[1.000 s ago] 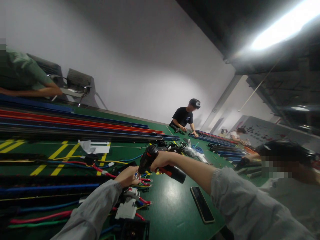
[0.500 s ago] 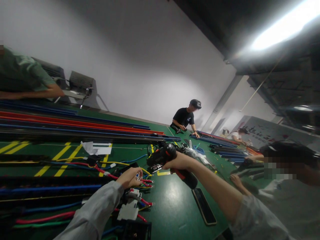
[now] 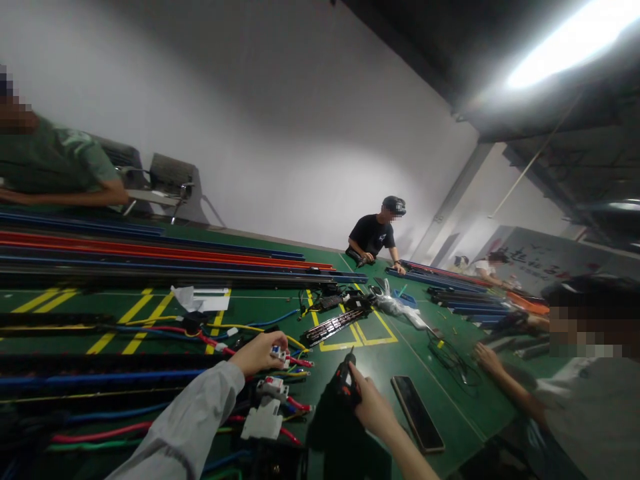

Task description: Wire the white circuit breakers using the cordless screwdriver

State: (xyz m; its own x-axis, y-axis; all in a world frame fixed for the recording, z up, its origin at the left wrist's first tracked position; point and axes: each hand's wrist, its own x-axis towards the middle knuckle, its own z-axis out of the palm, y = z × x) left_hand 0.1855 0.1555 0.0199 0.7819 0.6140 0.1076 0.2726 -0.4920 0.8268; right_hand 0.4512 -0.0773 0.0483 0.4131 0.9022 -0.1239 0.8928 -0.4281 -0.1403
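My left hand [image 3: 259,355] is closed on a small white circuit breaker [image 3: 278,353] with a blue switch, among the cable ends on the left of the table. Red cables [image 3: 300,362] with metal lugs come out beside it. My right hand [image 3: 374,408] grips a black and orange cordless drill [image 3: 345,381], whose bit points away from me and up; it is apart from the breaker. Nearer to me is another white breaker [image 3: 273,386] with a red mark, and beside it a white plastic piece [image 3: 262,421].
A phone [image 3: 417,413] lies right of the drill on the green table [image 3: 365,363]. Long blue and orange rails [image 3: 240,257] run across the far side. A plastic bag [image 3: 397,309] and black cable [image 3: 453,360] lie beyond. Co-workers sit at left, far side and right, one hand [image 3: 490,360] nearby.
My right hand has lowered the drill towards me and turned it, so its bit points forward instead of left. My left hand stays on the breaker.
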